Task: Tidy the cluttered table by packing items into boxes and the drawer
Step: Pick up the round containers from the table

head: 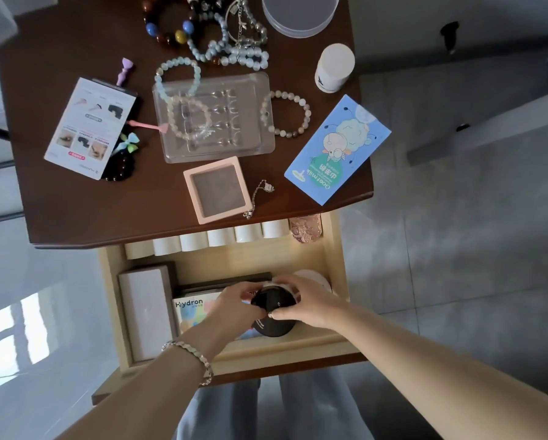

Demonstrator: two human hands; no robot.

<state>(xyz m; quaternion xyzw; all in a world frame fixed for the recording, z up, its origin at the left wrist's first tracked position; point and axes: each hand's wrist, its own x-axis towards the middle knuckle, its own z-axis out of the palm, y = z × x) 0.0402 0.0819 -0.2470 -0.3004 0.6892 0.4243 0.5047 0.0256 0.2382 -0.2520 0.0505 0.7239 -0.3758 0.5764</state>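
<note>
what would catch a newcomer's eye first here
The left hand and right hand grip a black jar in the open drawer, bottom centre. On the dark table beyond, a heap of bead bracelets crowds the far edge, and a blue box with a cartoon sheep lies near the right edge.

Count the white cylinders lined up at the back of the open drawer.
6 white cylinders sit side by side in one row across the back of the drawer, partly under the tabletop, which may hide more.
</note>
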